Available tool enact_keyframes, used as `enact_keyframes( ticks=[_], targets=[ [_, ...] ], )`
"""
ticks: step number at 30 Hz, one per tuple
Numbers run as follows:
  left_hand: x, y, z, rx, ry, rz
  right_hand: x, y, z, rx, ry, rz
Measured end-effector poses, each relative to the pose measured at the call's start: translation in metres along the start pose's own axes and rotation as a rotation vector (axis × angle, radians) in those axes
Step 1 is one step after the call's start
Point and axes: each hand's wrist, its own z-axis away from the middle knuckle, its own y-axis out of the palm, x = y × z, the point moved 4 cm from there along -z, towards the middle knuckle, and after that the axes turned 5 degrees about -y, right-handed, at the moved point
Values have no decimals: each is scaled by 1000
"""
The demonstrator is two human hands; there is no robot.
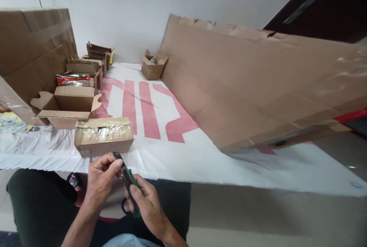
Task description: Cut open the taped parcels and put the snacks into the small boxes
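My right hand (147,203) is wrapped around the green and dark handle of a utility knife (127,178), just in front of the table's near edge. The thumb and fingers of my left hand (100,180) pinch the knife's dark upper end, so whether any blade sticks out cannot be made out. Right beyond my left hand, a small cardboard box (103,143) lies on the table, its top covered in shiny, wrinkled tape. Behind it stands an open cardboard box (73,103) with raised flaps.
A white cloth with red markings (149,113) covers the table. Several open boxes line the left, one holding red and silver packets (73,80). A big carton (37,44) stands beside them. Leaning at right is a large cardboard sheet (243,82), near a small open box (152,70).
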Motion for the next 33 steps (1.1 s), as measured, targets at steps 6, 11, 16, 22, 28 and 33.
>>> enact_keyframes(
  ticks=[6, 11, 16, 22, 28, 33],
  targets=[
    [15, 2, 3, 74, -94, -24, -5, -9, 12, -73, -1, 41],
    [20, -3, 4, 98, -102, -86, -7, -9, 12, -78, 3, 23],
    [37, -17, 9, 107, -78, -237, -9, -14, 11, -108, 10, 6],
    [64, -63, 17, 21, 25, -767, 4, -26, 3, -134, -64, 49],
    [98, -111, 24, 47, -49, -1243, 6, -14, -10, -43, 4, -80],
    [88, -114, 24, 155, -6, -1092, 9, -6, -17, 3, 27, -139]
  ],
)
